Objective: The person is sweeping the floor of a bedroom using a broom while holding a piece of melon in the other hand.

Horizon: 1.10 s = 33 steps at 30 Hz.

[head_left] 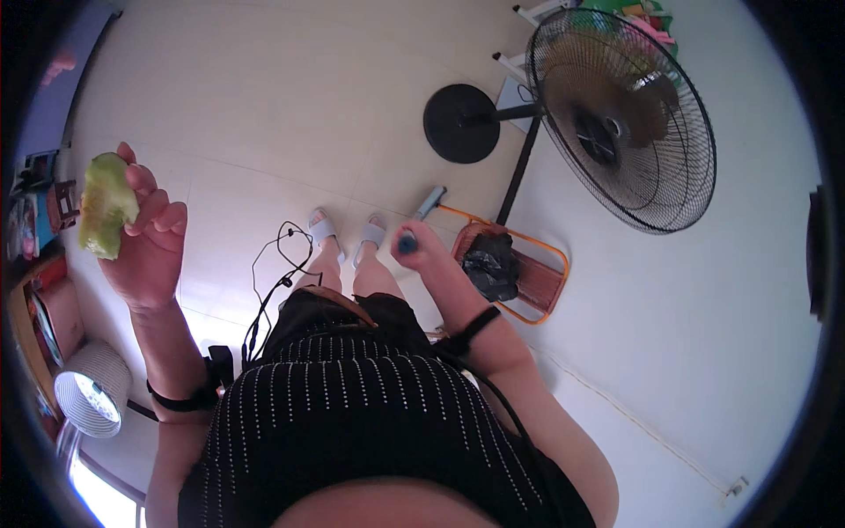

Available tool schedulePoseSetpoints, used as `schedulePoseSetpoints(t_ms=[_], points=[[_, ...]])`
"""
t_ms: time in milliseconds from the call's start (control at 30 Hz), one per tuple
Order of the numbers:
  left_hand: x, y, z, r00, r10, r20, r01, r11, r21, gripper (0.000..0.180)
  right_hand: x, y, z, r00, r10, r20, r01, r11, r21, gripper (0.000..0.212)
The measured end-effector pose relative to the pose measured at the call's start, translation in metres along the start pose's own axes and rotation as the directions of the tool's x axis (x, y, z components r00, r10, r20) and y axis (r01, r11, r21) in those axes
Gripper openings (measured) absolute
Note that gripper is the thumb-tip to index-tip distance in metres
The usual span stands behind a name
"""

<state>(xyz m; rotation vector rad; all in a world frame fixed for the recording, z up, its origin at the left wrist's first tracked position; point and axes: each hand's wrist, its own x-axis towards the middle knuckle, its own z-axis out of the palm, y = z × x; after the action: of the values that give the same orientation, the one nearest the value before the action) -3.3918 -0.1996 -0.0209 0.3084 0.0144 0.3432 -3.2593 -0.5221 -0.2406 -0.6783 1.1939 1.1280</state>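
Observation:
Raised at the far left, my left hand (154,238) grips a piece of green melon (107,207) between fingers and thumb. The piece has pale, uneven flesh and a ragged notch on the side toward my fingers. Near the middle, in front of my body, my right hand (422,249) is closed around a slim blue-handled tool (407,242). The round dark blue end of the handle points up at me. A grey-blue length shows beyond the fist; I cannot make out the tool's kind. The two hands are well apart.
A black standing fan (616,123) rises at the upper right on its round base (461,123). An orange-framed folding chair (537,286) bears a black plastic bag (491,267). Loose black cables (286,282) hang by my legs. At the lower left are a lamp (92,387) and crowded shelves (57,321).

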Motion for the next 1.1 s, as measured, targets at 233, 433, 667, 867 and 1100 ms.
schedulePoseSetpoints(t_ms=[233,433,667,867,1100], points=[[-0.019,0.000,-0.011,0.989,0.134,-0.056,-0.133,0.991,0.020,0.050,0.085,-0.026,0.119,0.945,0.029,0.327,0.008,0.994,-0.113,0.011],[-0.037,0.027,-0.021,0.945,0.304,-0.119,-0.302,0.953,0.034,0.050,0.047,-0.045,0.115,0.896,0.012,0.444,0.140,0.941,-0.307,0.022],[-0.070,0.054,-0.021,0.869,0.481,-0.118,-0.478,0.877,0.053,0.050,-0.009,-0.002,0.085,0.996,-0.090,-0.007,0.057,0.684,-0.727,0.017],[-0.090,0.057,-0.013,0.790,0.597,-0.140,-0.589,0.802,0.100,0.049,0.012,0.007,0.107,0.932,0.361,-0.005,-0.239,0.606,-0.759,0.021],[-0.088,0.045,0.006,0.696,0.694,-0.185,-0.650,0.718,0.249,0.049,0.042,0.036,0.135,0.863,0.449,-0.232,-0.277,0.036,-0.960,0.021]])
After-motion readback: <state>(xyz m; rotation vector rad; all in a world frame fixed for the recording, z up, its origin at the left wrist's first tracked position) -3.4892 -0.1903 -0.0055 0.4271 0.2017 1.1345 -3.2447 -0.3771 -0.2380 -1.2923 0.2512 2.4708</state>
